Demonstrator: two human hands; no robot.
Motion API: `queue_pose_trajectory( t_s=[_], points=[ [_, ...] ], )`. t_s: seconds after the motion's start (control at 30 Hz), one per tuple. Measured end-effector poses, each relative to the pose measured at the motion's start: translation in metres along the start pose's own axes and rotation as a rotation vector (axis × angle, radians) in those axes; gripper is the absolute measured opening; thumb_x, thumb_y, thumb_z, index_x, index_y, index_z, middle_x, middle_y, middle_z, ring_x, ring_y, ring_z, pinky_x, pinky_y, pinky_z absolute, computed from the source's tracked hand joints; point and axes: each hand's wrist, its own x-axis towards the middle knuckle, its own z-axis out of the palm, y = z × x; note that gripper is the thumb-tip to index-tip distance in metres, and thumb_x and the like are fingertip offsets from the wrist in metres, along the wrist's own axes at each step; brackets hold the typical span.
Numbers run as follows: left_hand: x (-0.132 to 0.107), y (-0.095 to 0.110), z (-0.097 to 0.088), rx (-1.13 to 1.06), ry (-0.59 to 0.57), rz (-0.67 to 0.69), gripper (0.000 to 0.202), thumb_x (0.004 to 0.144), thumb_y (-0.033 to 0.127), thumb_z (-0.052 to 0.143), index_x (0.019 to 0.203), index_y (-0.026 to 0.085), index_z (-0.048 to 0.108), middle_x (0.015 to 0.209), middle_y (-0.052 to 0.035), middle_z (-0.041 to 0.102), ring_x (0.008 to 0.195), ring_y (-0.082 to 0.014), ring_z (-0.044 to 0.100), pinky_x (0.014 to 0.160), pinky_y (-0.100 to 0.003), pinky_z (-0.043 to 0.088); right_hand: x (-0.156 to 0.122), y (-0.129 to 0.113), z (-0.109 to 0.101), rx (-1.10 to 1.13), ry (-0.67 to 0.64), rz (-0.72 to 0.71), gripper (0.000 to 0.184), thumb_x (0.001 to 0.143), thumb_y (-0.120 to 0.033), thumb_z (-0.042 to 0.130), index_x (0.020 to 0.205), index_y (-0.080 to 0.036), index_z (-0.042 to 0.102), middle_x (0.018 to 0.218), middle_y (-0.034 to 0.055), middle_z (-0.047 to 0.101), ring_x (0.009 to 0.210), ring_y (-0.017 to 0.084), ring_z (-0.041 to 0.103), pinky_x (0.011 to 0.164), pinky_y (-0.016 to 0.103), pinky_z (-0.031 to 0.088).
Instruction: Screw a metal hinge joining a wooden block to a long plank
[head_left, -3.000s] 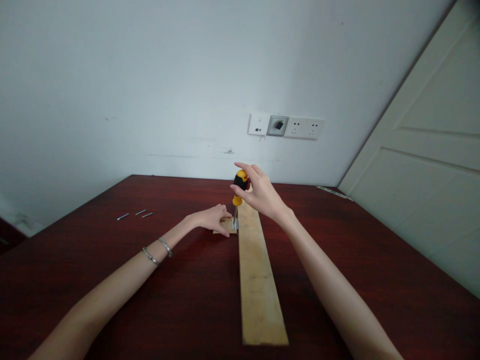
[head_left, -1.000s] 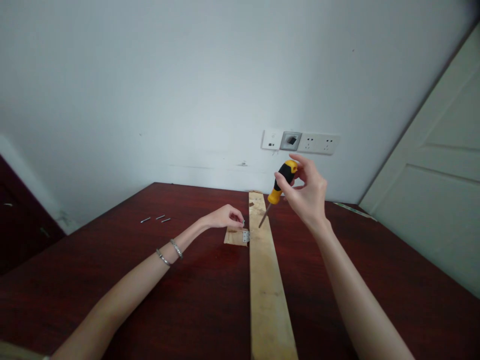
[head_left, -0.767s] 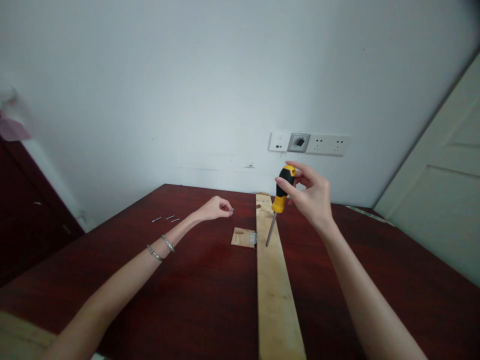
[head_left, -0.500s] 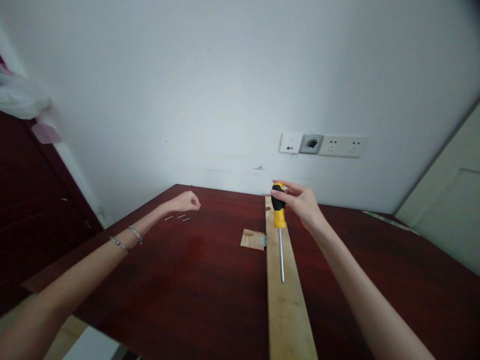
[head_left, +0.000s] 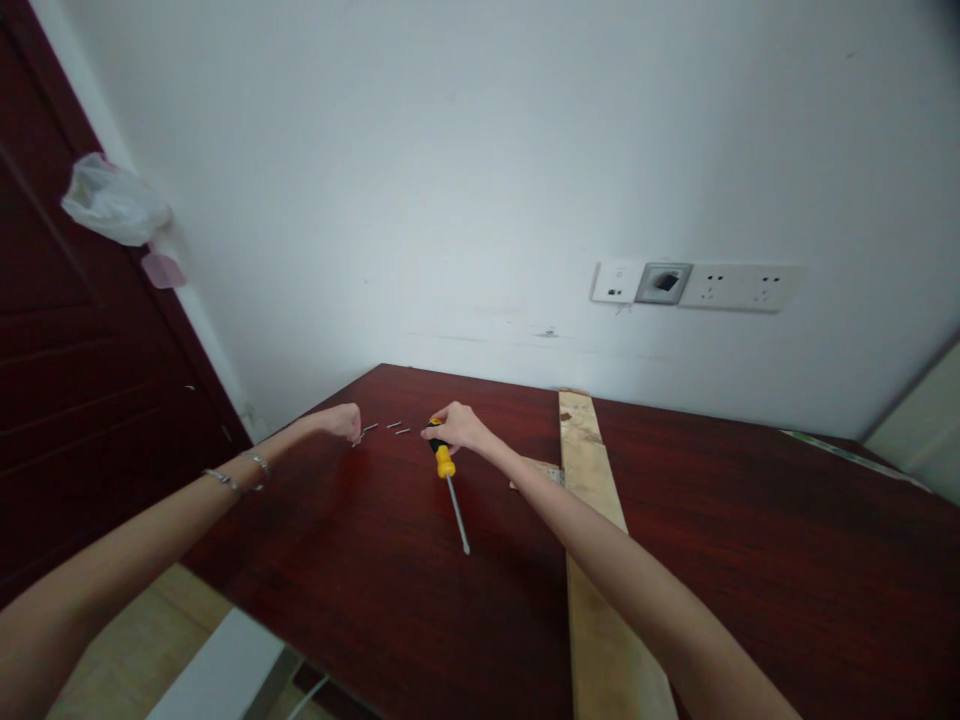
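Note:
My left hand point(head_left: 341, 422) is closed in a pinch low over the far left of the dark red table. A thin silvery screw point(head_left: 357, 442) shows at its fingertips, partly hidden by them. Just right of it lie more small screws point(head_left: 394, 425). My right hand point(head_left: 459, 428) grips the black and yellow handle of a screwdriver point(head_left: 445, 462), its shaft slanting down toward me over the table. Behind my right forearm is a wooden plank point(head_left: 589, 460), partly covered. A small wood piece point(head_left: 534, 466) with a metal hinge point(head_left: 556, 475) sits against the plank's left edge.
The table point(head_left: 360, 580) meets a white wall with sockets point(head_left: 697, 286) at the back. A thin patterned strip point(head_left: 855, 459) lies at the far right. A plastic bag point(head_left: 116, 205) hangs by the dark red door point(head_left: 97, 370). A white box-like object point(head_left: 217, 670) is below the front edge.
My right hand has carried the screwdriver left, away from above the plank. The left hand has come down to the loose screws. The view has turned slightly left.

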Motion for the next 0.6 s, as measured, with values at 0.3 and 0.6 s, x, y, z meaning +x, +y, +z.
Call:
queue_pose_trajectory(
  t_s=[0.3,0.6],
  points=[
    [0.008,-0.01,0.016,-0.004,0.002,0.002,0.007,0.055,0.02,0.062,0.051,0.016,0.068,0.053,-0.0007,0.063,0.058,-0.0144,0.055,0.056,-0.021,0.039,0.044,-0.021,0.065,-0.232,-0.004,0.033,0.029,0.065,-0.036,0.071,0.084,-0.014,0.072,0.079,0.0091,0.074,0.058,0.018,0.069,0.052,0.022,0.052],
    [0.001,-0.009,0.02,-0.009,0.03,0.0,0.009,0.056,0.025,0.066,0.051,0.017,0.066,0.052,0.0003,0.062,0.057,-0.0135,0.053,0.057,-0.021,0.039,0.063,-0.008,0.082,-0.302,0.086,0.074,0.042,0.064,-0.037,0.073,0.1,-0.015,0.07,0.101,0.0134,0.072,0.087,0.023,0.071,0.069,0.025,0.053]
  ],
)
